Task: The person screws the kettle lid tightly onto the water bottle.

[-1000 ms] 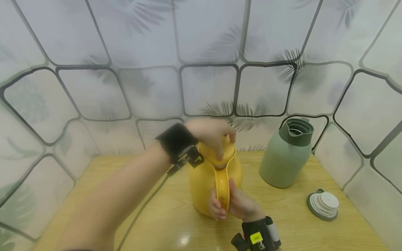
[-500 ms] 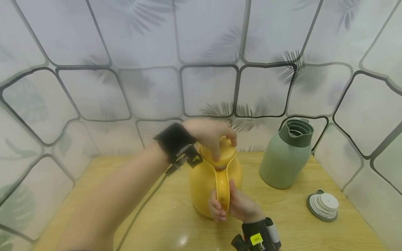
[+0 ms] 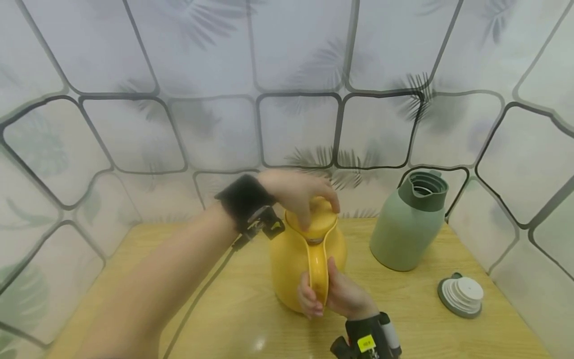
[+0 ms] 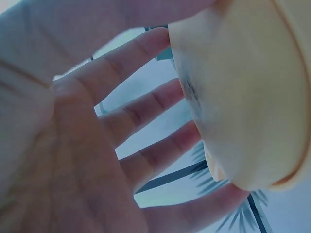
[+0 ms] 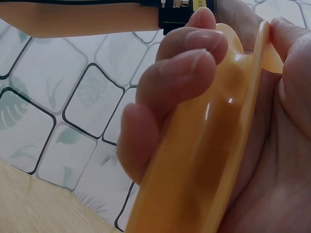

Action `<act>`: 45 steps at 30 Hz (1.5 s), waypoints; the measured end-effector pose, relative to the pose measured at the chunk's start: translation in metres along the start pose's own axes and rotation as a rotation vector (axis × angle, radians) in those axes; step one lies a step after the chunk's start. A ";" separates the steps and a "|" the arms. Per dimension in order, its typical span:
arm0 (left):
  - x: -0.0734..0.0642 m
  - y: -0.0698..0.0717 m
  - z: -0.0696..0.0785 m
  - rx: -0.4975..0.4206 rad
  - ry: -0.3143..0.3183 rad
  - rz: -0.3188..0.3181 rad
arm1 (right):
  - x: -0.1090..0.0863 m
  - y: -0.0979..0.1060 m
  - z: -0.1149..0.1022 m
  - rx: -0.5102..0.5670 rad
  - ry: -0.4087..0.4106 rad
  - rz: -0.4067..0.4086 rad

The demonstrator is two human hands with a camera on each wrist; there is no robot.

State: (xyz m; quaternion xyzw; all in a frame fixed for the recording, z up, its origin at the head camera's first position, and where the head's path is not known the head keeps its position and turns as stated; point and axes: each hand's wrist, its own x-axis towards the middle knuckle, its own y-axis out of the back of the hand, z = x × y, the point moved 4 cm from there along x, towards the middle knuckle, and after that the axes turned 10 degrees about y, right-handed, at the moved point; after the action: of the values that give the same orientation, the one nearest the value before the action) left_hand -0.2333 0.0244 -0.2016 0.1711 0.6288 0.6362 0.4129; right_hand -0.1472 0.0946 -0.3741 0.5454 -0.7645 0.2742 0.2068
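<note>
The left hand (image 3: 300, 192) grips the lid (image 3: 314, 219) atop the yellow jug (image 3: 291, 264); just below it, the right hand (image 3: 336, 294) clasps the jug's handle (image 3: 317, 271) on the desk (image 3: 403, 319).

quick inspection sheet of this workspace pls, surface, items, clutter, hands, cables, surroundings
surface: light wooden table, glossy, with a light reflection near the front edge.
job's things: yellow jug upright, its yellow lid on top.
clutter: green jug standing open; its green-rimmed lid lies apart on the table to the right.
grips: left hand holds the yellow lid from above; right hand curls round the yellow handle.
cables: dark cable runs from the left wrist mount down over the table.
surroundings: walls with leaf-print, dark-lined tile pattern on three sides.
</note>
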 end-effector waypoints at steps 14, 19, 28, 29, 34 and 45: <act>-0.004 0.007 0.003 -0.140 0.165 0.155 | 0.000 0.000 0.002 0.001 -0.005 0.004; -0.005 0.005 0.000 -0.117 0.374 0.214 | 0.000 0.001 0.002 -0.002 -0.006 0.007; -0.009 -0.003 0.007 -0.110 0.438 0.222 | 0.000 0.002 0.002 -0.001 -0.006 -0.003; -0.009 -0.003 0.007 -0.109 0.435 0.225 | 0.000 0.002 0.002 -0.001 -0.007 -0.002; -0.008 -0.006 0.008 -0.075 0.402 0.229 | -0.001 0.001 0.002 -0.003 -0.016 0.002; -0.004 -0.006 0.009 -0.144 0.387 0.189 | -0.001 0.000 0.001 -0.015 -0.018 0.017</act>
State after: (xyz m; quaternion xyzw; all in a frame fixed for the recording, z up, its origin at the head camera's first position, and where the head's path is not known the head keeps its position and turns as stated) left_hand -0.2217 0.0263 -0.2049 0.0743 0.6305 0.7363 0.2341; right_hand -0.1472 0.0949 -0.3753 0.5400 -0.7729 0.2652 0.2017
